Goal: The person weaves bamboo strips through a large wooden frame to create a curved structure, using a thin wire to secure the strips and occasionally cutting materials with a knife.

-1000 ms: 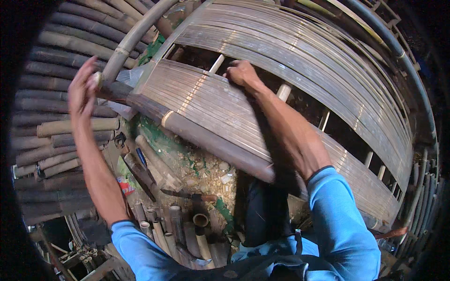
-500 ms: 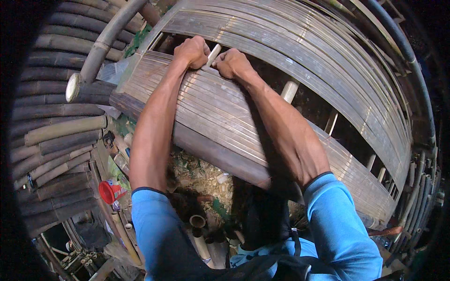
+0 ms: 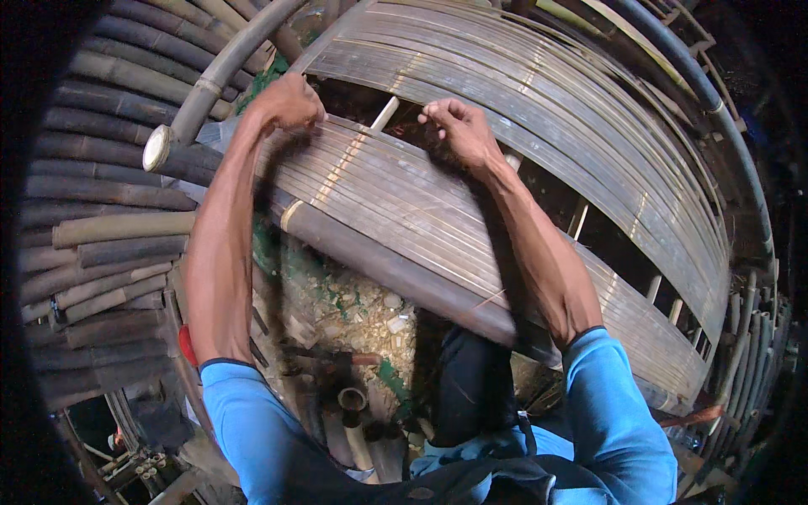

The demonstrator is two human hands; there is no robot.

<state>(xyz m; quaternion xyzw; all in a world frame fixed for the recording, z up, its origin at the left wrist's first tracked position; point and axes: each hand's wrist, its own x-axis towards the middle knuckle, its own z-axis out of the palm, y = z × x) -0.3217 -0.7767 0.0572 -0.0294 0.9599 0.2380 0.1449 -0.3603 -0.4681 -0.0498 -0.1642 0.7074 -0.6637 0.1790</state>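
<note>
A curved bamboo frame [image 3: 370, 240] lies across in front of me, covered in long, narrow bamboo slats [image 3: 396, 189]. A dark gap runs between this near band of slats and the far band [image 3: 505, 80], with pale crosspieces [image 3: 385, 113] bridging it. My left hand [image 3: 290, 103] is closed at the left end of the near slats, by the gap; whatever its fingers hold is hidden. Over the gap, right of a crosspiece, my right hand [image 3: 459, 133] is raised with fingers curled and thumb drawn in. Anything in that pinch is too small to name.
Thick bamboo poles [image 3: 109, 139] line the left side, and a cut pole end [image 3: 156, 148] sticks out near my left forearm. Wood shavings [image 3: 370, 316] cover the ground below. A bamboo tube [image 3: 352, 400] stands near my legs. More poles [image 3: 745, 353] are stacked at the right.
My hands have moved apart from the crosspiece: the left to the left end of the slats, the right a little to the right. The frame appears slightly shifted in view.
</note>
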